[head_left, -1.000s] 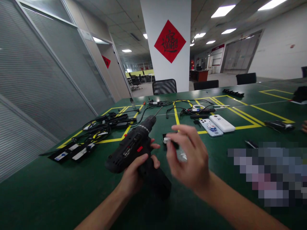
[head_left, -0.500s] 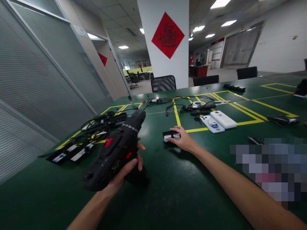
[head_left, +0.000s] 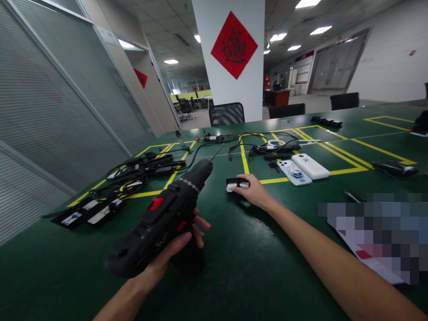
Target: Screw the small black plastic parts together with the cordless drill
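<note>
A black cordless drill (head_left: 167, 218) with red switches is gripped by its handle in my left hand (head_left: 177, 247). Its thin bit (head_left: 217, 153) points forward and to the right, above the table. My right hand (head_left: 254, 189) is closed on a small black-and-white block (head_left: 238, 185) resting on the green tabletop (head_left: 234, 267). Fingers and thumb press the block's right part, so that side is partly covered. The drill bit is apart from the block.
On the left lie tangled black cables (head_left: 143, 169) and black strips with white labels (head_left: 103, 211). A patterned phone (head_left: 294, 172) and a white power bank (head_left: 310, 166) sit right of my hand. Cables and a pen-like tool (head_left: 284, 148) lie beyond them. Yellow tape (head_left: 245, 160) marks the table.
The drill has swung slightly to the right, and its bit is now plainly visible. My right hand keeps its hold on the block. The view has shifted a little.
</note>
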A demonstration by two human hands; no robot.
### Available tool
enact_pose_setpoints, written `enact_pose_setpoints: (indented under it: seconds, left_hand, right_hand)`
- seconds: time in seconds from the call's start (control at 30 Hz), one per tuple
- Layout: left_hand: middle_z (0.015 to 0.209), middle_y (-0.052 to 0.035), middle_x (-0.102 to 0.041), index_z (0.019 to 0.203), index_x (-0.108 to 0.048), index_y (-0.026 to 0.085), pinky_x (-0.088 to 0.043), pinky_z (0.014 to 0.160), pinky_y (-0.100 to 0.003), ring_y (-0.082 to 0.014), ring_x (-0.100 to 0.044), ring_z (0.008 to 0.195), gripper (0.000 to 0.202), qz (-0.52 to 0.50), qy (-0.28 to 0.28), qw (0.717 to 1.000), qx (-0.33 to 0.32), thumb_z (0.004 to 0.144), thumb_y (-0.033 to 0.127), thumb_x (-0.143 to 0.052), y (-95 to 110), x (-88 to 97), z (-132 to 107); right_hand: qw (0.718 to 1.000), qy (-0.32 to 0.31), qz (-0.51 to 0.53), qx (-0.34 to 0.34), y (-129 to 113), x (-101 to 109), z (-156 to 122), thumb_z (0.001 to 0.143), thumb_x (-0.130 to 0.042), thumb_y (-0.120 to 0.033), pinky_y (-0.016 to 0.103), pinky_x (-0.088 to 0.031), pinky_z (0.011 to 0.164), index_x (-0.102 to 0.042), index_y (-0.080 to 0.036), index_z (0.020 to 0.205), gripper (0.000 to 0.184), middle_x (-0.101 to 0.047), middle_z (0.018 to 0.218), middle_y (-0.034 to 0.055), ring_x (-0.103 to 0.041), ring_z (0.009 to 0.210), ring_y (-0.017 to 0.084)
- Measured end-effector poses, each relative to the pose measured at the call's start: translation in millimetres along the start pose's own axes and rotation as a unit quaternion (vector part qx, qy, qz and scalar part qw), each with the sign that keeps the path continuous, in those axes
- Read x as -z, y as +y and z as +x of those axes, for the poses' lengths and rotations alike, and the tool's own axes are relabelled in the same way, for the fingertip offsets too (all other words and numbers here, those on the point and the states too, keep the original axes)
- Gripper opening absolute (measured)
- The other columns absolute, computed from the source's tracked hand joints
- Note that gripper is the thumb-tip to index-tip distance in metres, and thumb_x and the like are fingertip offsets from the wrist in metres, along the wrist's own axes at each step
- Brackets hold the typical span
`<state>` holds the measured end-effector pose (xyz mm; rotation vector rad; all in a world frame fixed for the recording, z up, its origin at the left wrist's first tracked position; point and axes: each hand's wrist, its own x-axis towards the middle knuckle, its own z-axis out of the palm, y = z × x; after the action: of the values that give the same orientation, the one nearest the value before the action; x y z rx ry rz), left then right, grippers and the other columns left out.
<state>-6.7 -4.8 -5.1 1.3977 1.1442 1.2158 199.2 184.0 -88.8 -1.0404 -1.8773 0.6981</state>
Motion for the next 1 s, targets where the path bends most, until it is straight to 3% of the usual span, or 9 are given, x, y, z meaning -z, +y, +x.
enact_pose_setpoints:
  seconds: [0.13,0.27,0.43,0.57,0.8,1.0]
  left_hand:
    - [0.065,-0.0013,-0.054,0.118,-0.048,0.017,-0.046,0.066,-0.036,-0.017,-0.055,0.059,0.04,-0.022,-0.034,0.998,0.043,0.08,0.025,-0.055,5.7,4.1,-0.2]
    - [0.058,0.0011,-0.048,0.121,-0.045,0.015,-0.042,0.054,-0.033,-0.015,-0.049,0.047,0.044,-0.139,-0.045,0.985,0.096,0.079,0.029,-0.047,-1.8,10.0,0.0]
    - [0.056,0.0007,-0.047,0.109,-0.051,0.013,-0.04,0.053,-0.031,-0.0136,-0.047,0.045,0.031,-0.227,-0.04,0.956,0.18,0.083,0.027,-0.039,-9.1,15.2,0.1]
    - [0.058,-0.0002,-0.05,0.105,-0.051,0.013,-0.04,0.053,-0.031,-0.0143,-0.049,0.047,0.027,-0.199,-0.016,0.962,0.187,0.084,0.026,-0.04,-4.7,20.7,-2.4]
    - [0.059,0.0001,-0.052,0.112,-0.048,0.014,-0.039,0.053,-0.031,-0.0156,-0.05,0.049,0.03,-0.129,-0.036,0.972,0.192,0.083,0.025,-0.045,-3.2,26.9,-7.2]
    - [0.058,0.0008,-0.051,0.105,-0.053,0.013,-0.039,0.051,-0.03,-0.0151,-0.05,0.049,0.03,-0.105,-0.049,0.97,0.215,0.081,0.03,-0.05,-1.2,27.0,-6.9]
  right_hand:
    - [1.0,-0.01,0.017,-0.004,-1.7,2.8,-1.3,0.073,-0.065,-0.044,0.034,-0.042,0.091,-0.057,-0.02,0.116,0.05,-0.055,0.112,0.008,-0.055,0.102,0.02]
    - [1.0,-0.017,0.025,0.006,-2.2,4.5,-2.9,0.077,-0.062,-0.043,0.034,-0.041,0.093,-0.055,-0.022,0.119,0.048,-0.053,0.115,0.0078,-0.053,0.105,0.02]
    - [0.999,-0.014,0.027,0.032,0.5,2.8,-2.8,0.076,-0.064,-0.035,0.032,-0.039,0.096,-0.056,-0.023,0.117,0.043,-0.053,0.113,0.0065,-0.053,0.105,0.018]
    - [0.999,-0.018,0.032,0.027,1.5,1.9,-1.9,0.076,-0.064,-0.034,0.032,-0.041,0.094,-0.057,-0.024,0.117,0.042,-0.052,0.113,0.0061,-0.054,0.102,0.017]
    - [0.999,-0.03,0.025,0.016,0.9,3.9,-1.4,0.076,-0.063,-0.036,0.033,-0.039,0.096,-0.055,-0.023,0.121,0.047,-0.05,0.115,0.0071,-0.053,0.104,0.018]
    - [0.999,-0.032,0.022,0.015,0.1,5.2,-2.2,0.076,-0.064,-0.034,0.033,-0.04,0.095,-0.055,-0.023,0.12,0.046,-0.05,0.115,0.0066,-0.053,0.104,0.018]
